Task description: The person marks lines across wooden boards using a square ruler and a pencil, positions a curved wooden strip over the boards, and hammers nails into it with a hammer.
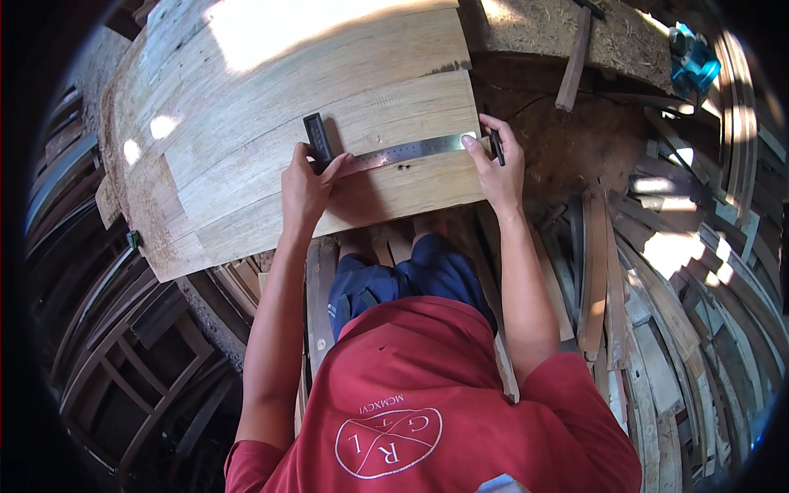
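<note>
A try square lies across the pale wooden panel (271, 172), its black stock (317, 136) tilted up at the left and its metal ruled blade (411, 150) reaching toward the panel's right edge. My left hand (306, 182) is closed on the square where stock and blade meet, thumb on the blade. At the right edge, my right hand (503, 168) has its thumb at the blade's far end. A slim black pen (497, 148) is held among its fingers. A small dark knot mark (403, 168) shows in the wood just below the blade.
Sawdust covers a second bench surface (542, 33) at the far right, with a hammer-like tool (574, 66) and a teal power tool (694, 64) on it. Stacked wood strips (596, 271) fill the floor at right. Wooden frames (140, 370) stand at lower left.
</note>
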`<state>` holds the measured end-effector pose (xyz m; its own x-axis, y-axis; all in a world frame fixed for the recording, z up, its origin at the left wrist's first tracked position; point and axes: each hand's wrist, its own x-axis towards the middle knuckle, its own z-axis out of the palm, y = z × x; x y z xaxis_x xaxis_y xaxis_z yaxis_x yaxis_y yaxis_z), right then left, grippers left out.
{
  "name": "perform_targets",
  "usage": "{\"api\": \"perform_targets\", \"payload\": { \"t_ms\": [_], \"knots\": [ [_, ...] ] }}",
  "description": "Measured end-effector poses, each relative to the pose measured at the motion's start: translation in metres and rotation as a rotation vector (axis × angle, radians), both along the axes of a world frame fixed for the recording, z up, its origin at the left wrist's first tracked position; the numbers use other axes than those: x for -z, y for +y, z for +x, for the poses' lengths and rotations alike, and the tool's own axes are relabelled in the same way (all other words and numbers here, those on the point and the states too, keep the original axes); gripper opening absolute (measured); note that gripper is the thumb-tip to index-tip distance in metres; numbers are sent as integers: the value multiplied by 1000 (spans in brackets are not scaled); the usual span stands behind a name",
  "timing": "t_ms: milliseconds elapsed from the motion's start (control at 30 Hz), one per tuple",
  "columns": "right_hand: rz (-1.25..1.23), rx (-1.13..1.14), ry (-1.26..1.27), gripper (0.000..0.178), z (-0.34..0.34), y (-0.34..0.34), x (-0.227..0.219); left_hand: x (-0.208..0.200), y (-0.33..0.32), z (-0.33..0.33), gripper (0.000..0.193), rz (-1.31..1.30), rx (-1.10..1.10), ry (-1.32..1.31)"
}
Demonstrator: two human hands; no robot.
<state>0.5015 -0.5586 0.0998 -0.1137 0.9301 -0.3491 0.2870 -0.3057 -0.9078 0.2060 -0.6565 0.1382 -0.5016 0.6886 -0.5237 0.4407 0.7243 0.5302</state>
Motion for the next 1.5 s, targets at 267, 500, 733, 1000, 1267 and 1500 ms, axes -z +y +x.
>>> {"api": "perform_targets", "payload": {
  "t_ms": [267,500,733,1000,1267,1500],
  "knots": [
    [55,-7,-7,44,0,-1,0,-3,-7,-1,72,2,154,145],
    [67,-7,-13,43,0,-3,2,-1,-5,2,72,7,147,190],
    [62,-8,2,43,2,-2,2,-1,-5,5,68,-18,168,243],
    [51,14,19,42,1,-3,8,0,-5,3,64,22,146,209],
    [102,9,-18,45,-1,-2,8,-1,-6,2,62,7,84,148],
    [-25,-4,-166,44,0,0,-3,1,-3,6,60,-6,89,205]
  ]
}}
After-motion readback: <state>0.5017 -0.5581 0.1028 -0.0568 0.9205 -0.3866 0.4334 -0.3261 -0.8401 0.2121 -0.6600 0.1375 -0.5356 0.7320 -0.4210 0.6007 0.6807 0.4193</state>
